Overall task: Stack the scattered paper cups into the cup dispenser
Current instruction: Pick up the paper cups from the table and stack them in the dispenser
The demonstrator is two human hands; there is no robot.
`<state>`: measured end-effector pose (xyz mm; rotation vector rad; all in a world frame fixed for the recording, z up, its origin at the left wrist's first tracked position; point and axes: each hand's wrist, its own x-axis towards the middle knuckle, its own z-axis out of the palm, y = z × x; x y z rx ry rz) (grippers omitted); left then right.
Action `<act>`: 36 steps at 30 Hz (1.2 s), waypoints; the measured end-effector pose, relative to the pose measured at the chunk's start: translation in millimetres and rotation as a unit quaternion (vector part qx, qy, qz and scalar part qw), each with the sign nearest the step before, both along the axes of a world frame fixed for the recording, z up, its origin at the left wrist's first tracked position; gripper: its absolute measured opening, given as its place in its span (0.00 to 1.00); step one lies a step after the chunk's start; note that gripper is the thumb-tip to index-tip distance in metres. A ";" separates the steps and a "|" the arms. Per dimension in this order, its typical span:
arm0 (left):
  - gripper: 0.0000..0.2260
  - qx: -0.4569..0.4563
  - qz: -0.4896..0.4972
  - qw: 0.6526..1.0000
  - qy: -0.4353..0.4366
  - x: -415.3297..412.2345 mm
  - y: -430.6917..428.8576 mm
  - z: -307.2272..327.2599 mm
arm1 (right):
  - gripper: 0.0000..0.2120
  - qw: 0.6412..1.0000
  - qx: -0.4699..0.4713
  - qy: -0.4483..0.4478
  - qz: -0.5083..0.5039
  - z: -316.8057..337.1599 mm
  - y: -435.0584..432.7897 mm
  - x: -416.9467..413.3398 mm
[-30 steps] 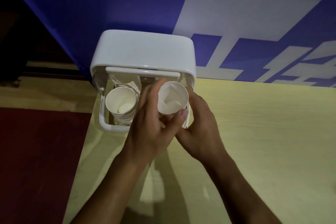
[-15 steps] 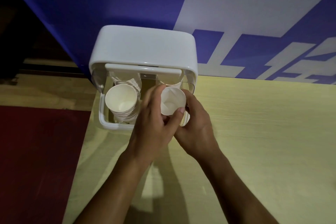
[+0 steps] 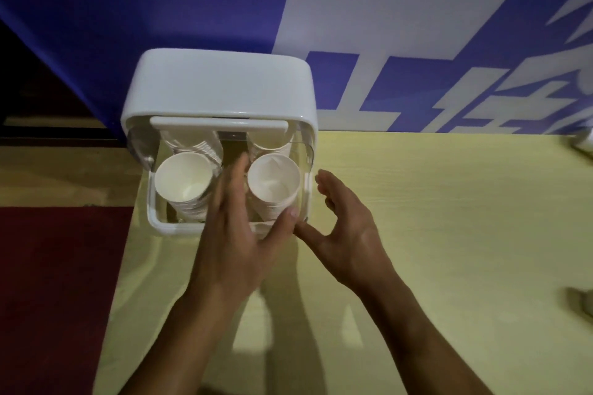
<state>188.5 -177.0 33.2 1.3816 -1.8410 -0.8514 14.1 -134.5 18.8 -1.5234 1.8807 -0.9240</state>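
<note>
The white cup dispenser (image 3: 221, 86) stands at the table's far left edge, its front open. Inside are two stacks of white paper cups, mouths toward me: a left stack (image 3: 183, 181) and a right stack (image 3: 273, 179). My left hand (image 3: 239, 234) reaches between the stacks with straight fingers, its thumb tip lying by the lower side of the right stack; it grips nothing. My right hand (image 3: 346, 228) hovers open just right of the dispenser, apart from the cups.
A blue wall with large white characters (image 3: 401, 26) rises right behind the dispenser. The pale yellow table (image 3: 449, 234) stretches to the right. Red floor (image 3: 54, 282) lies beyond the table's left edge. A blurred object (image 3: 581, 300) sits at the right edge.
The cup that both hands held has gone down onto the right stack. Both hands have let go; the right hand has drawn away to the right and opened.
</note>
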 end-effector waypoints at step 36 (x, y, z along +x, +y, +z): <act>0.35 -0.211 -0.391 0.821 -0.358 -796.1 9.2 -82.6 | 0.25 0.741 0.250 -0.175 -0.598 -36.0 278.8 -465.5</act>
